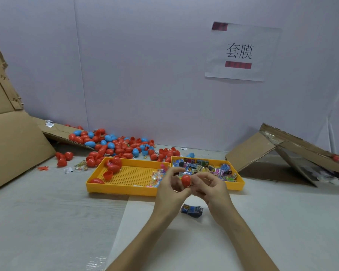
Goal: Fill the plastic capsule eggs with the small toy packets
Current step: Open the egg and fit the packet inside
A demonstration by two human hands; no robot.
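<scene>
Head view: our left hand (169, 189) and right hand (211, 189) pinch one red egg (186, 179), partly hidden; two yellow trays (123, 190) behind.

both hands (192, 187) grip red egg (186, 180) | yellow trays (125, 189) behind | blue packet (192, 211) on table

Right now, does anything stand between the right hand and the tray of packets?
Nothing visible does. The right hand and left hand both hold the red egg directly in front of the packet tray, with no object between.
</scene>
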